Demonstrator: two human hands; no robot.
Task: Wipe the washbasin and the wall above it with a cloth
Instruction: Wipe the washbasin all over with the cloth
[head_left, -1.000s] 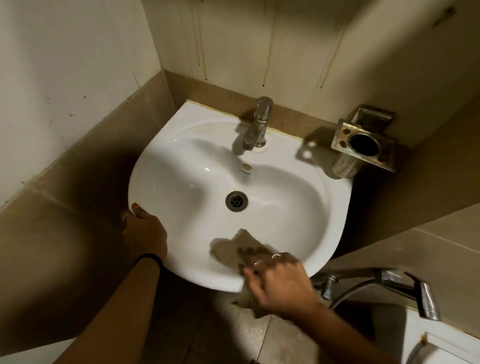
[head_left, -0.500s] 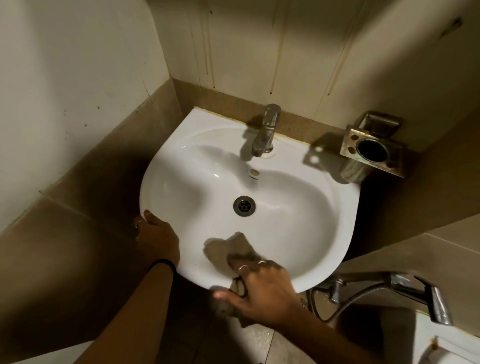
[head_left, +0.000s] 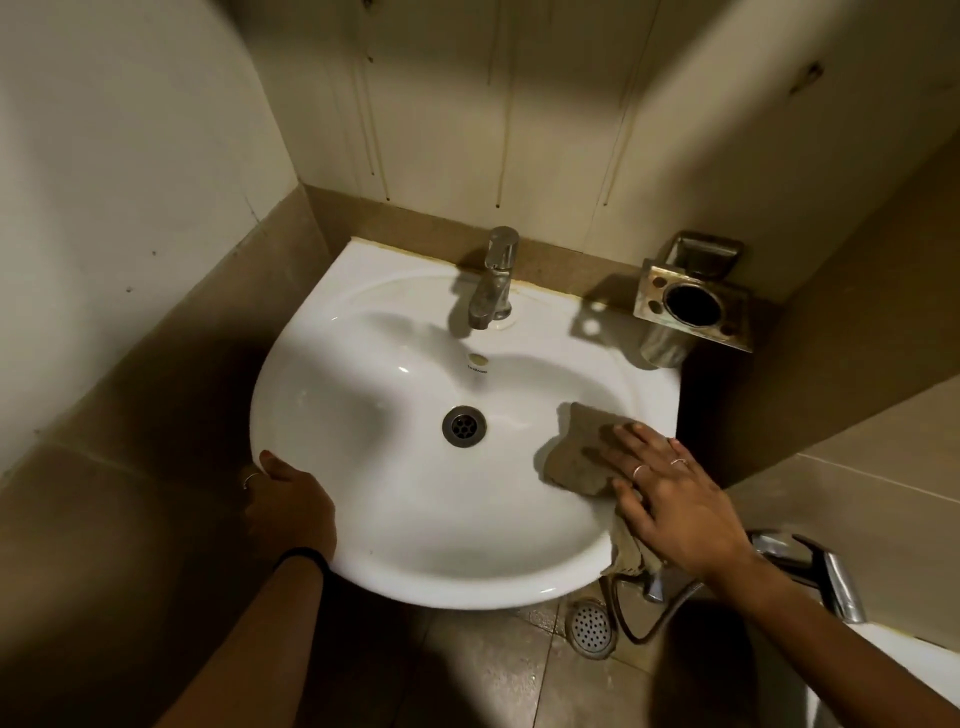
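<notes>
Head view, left to right: left hand (head_left: 291, 512) grips the washbasin (head_left: 363, 467) rim at its near-left edge; drain (head_left: 464, 426) sits mid-bowl, tap (head_left: 493, 280) behind it; right hand (head_left: 670, 499), fingers spread flat, presses the brown cloth (head_left: 576, 452) on the bowl's right slope; a metal holder (head_left: 693, 306) hangs beside the basin; streaked wall (head_left: 467, 104) above, floor drain (head_left: 590, 629) below

Metal tumbler holder (head_left: 693, 306) wall-mounted at the corner, cup opening dark. Round floor drain (head_left: 591, 630) on tiled floor (head_left: 488, 675). Chrome hand sprayer (head_left: 826, 571), hose (head_left: 649, 623) looping near drain.
</notes>
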